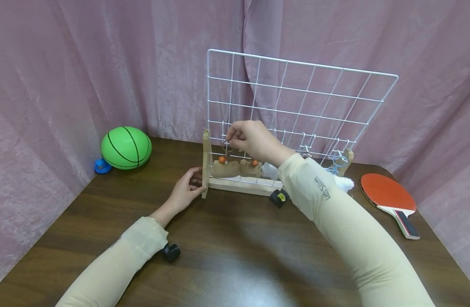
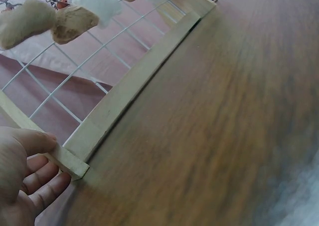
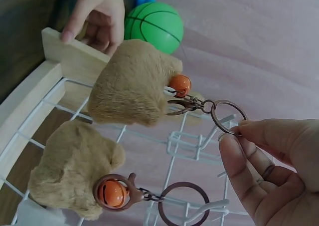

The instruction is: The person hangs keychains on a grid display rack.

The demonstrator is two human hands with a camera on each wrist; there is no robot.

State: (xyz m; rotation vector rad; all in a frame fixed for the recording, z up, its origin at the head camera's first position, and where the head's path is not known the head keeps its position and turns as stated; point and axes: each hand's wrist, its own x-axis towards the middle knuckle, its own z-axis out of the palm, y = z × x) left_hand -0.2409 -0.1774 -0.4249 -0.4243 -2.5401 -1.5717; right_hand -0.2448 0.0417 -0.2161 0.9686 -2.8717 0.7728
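My right hand (image 1: 254,138) pinches the metal ring of a brown furry keychain (image 3: 129,81) between thumb and fingertips. The ring is close to the tip of a white hook on the wire grid (image 1: 296,87); whether the hook passes through it I cannot tell. An orange bell (image 3: 180,85) hangs at the keychain's clasp. Beside it, a second brown furry keychain (image 3: 75,166) hangs by its ring from a neighbouring hook. Low on the left, my left hand (image 1: 184,192) holds the stand's wooden side post (image 2: 70,161), thumb in front and fingers behind.
White fluffy keychains (image 1: 343,183) hang farther right on the grid, partly behind my right forearm. A green ball (image 1: 126,148) and a blue rubber duck (image 1: 102,166) sit at the table's left edge. An orange table tennis paddle (image 1: 388,194) lies at the right. Pink curtains surround the table.
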